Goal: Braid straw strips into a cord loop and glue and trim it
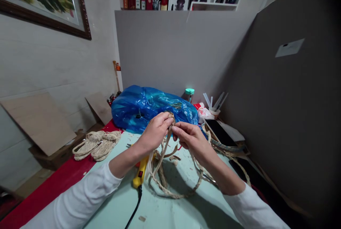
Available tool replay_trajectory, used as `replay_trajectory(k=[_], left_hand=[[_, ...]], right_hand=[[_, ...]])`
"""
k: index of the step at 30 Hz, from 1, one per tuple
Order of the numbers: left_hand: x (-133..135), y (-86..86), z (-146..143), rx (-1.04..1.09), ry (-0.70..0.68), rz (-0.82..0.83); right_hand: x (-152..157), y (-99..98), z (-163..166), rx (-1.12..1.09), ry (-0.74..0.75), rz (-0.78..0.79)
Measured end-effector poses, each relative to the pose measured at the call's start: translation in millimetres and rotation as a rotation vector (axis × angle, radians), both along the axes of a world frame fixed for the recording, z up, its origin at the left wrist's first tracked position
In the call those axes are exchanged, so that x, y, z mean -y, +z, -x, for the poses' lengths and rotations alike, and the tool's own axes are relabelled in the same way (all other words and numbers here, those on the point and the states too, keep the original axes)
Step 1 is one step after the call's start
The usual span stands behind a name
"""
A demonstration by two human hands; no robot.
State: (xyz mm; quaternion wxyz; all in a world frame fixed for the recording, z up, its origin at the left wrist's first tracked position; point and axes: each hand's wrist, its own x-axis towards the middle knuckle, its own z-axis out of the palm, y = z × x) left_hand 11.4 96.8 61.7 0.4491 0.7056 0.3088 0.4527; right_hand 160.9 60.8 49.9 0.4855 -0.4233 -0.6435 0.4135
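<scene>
My left hand [156, 131] and my right hand [190, 137] meet above the pale green table top [165, 211]. Both pinch the upper end of a braided straw rope [170, 191], fingers closed around a small woven knot [171, 117]. The rope hangs down from my hands and loops across the table. Loose flat straw strips dangle between my wrists. A yellow glue gun [140, 175] with a black cord lies just under my left forearm.
A blue plastic bag [144, 106] bulges behind my hands. A pair of woven straw sandals [97, 145] rests at the left on the red cloth [53, 183]. At the right lie a dark phone [220, 132], a cup of sticks [214, 110], a green-capped jar [189, 94] and a grey partition [287, 115].
</scene>
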Motion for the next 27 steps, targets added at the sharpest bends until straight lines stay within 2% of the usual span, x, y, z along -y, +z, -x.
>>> replay_trajectory(k=[5, 11, 15, 20, 27], left_hand=[[0, 1.2, 0, -0.010, 0.024, -0.014], [0, -2.4, -3, -0.046, 0.076, -0.001], [5, -4.9, -6, -0.093, 0.126, -0.061], [13, -9.1, -9, -0.159, 0.253, -0.265], [17, -24.9, -12, -0.231, 0.460, -0.719]], right_hand=[[0, -3.0, 0, 0.028, -0.046, -0.063], [2, -3.8, 0, -0.009, -0.262, -0.151], [0, -4.2, -2, -0.069, -0.358, -0.183], [1, -4.7, 1, -0.092, -0.398, -0.190], [4, -2.6, 5, -0.151, -0.381, -0.174]])
